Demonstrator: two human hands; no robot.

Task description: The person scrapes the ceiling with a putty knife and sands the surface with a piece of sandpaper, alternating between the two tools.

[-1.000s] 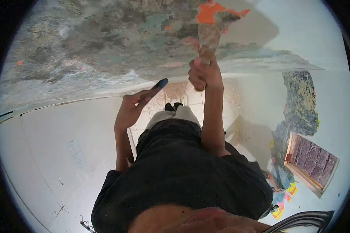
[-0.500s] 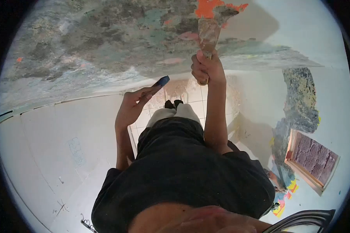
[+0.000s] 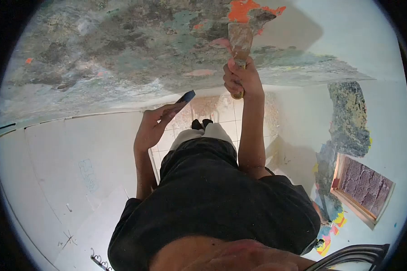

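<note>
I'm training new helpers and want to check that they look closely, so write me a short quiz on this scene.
1. Multiple choice: which hand holds the scraper? (a) left (b) right (c) both
2. True or false: the left hand holds an item with a dark-blue end.
3. Fill in: the bright patch at the scraper blade's edge is coloured ____.

Key: 1 b, right hand; 2 true; 3 orange.
</note>
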